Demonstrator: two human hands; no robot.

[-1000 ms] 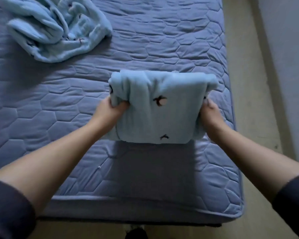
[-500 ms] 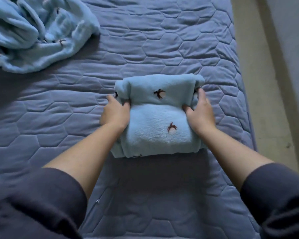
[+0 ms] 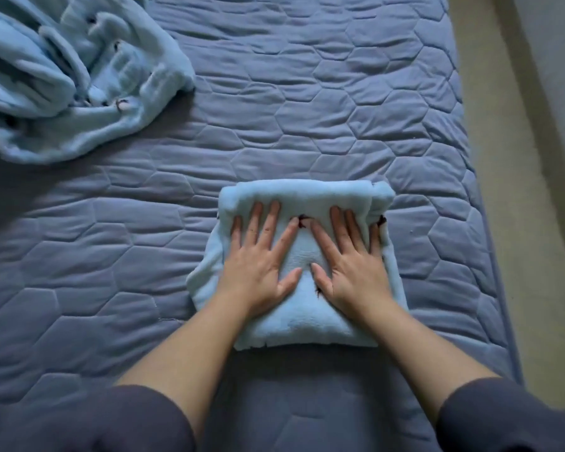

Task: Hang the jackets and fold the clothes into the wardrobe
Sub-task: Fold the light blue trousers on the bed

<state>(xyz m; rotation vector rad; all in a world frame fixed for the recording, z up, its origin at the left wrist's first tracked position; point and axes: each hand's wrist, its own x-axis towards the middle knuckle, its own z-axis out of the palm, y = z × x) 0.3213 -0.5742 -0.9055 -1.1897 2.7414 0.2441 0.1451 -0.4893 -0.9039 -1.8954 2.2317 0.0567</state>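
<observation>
A: Hands?
B: Left hand (image 3: 261, 265) and right hand (image 3: 353, 265) both flat, fingers straight and spread, thumbs nearly touching, pressing down on the folded blue garment (image 3: 304, 324).
A: Where?
B: Centre of frame, on the quilted mattress (image 3: 340, 109). Crumpled blue clothes (image 3: 62, 79) upper left, well apart.

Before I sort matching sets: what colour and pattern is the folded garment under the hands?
The folded garment is light blue with small dark motifs; head view.

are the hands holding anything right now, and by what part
Nothing is gripped. The left hand and right hand lie flat, fingers straight, pressing the top of the folded light-blue garment on the mattress.
</observation>
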